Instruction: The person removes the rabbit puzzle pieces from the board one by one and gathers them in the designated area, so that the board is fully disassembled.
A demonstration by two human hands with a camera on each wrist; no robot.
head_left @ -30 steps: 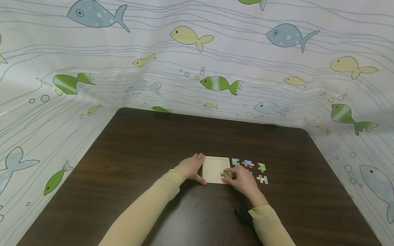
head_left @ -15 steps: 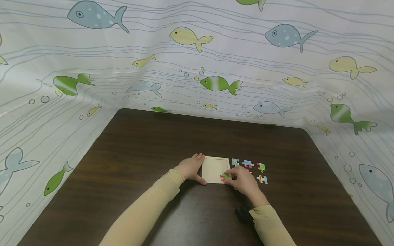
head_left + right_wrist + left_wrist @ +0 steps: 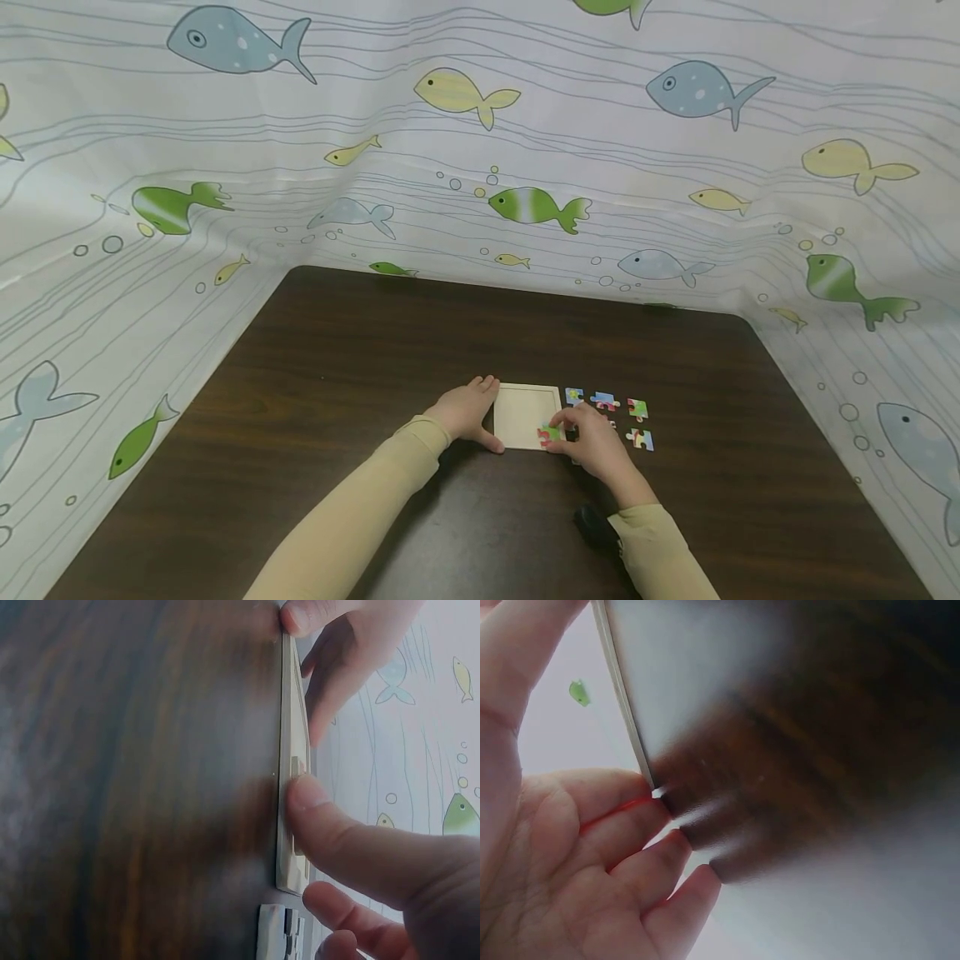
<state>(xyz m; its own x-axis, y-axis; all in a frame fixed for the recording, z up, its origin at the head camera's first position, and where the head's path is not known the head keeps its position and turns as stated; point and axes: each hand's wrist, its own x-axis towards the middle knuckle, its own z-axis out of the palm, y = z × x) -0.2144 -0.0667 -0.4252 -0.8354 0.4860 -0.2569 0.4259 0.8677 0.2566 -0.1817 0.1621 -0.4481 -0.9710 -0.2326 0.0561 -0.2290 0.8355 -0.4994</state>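
Observation:
A pale wooden puzzle tray (image 3: 517, 408) lies on the dark table. My left hand (image 3: 463, 411) rests along its left side, fingers extended and thumb spread apart; the left wrist view shows the fingertips at the tray's edge (image 3: 622, 690). Over the tray's near right corner, my right hand (image 3: 595, 439) pinches a green and red jigsaw piece (image 3: 548, 434) between thumb and fingers. In the right wrist view the thumb (image 3: 311, 796) presses against this piece, which sits close inside the rim. Part of the piece is hidden by the fingers.
Several loose jigsaw pieces lie right of the tray, among them a blue and red one (image 3: 605, 401), a green one (image 3: 637, 408) and a white and blue one (image 3: 640, 439). Some are partly behind the right hand. A fish-printed sheet (image 3: 450, 167) surrounds the dark table (image 3: 360, 350).
The right fingers have shifted slightly on the jigsaw piece, and the piece has turned a little at the tray's near right corner. The left hand stays where it was.

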